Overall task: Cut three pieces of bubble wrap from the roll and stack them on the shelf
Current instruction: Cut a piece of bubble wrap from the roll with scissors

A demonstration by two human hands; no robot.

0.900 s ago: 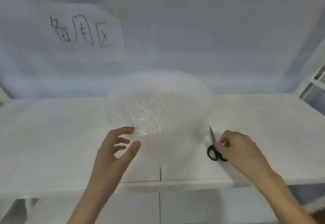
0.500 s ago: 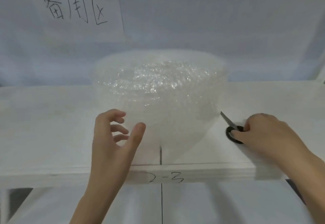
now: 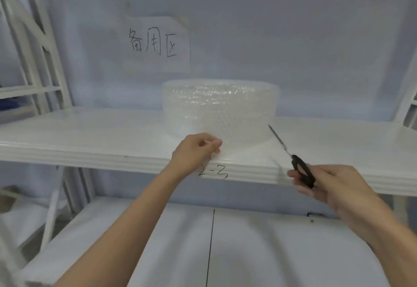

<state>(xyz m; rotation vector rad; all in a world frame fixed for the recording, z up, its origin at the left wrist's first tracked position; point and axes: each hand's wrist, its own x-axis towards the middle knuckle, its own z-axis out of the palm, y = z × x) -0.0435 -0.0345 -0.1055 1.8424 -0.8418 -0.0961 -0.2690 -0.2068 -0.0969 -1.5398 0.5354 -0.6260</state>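
A clear roll of bubble wrap stands on the white shelf, near its middle. My left hand pinches the loose front edge of the wrap at the shelf's front lip. My right hand holds black-handled scissors lifted off the shelf; their closed blades point up and left toward the roll's right side.
A paper sign with handwritten characters hangs on the back wall above the roll. "2-3" is written on the shelf's front edge. A lower white shelf lies beneath. White rack frames stand at left and right.
My left hand went from open beside the roll to pinching the wrap's front edge. My right hand picked the scissors up off the shelf and drew them back. The view pulled back.
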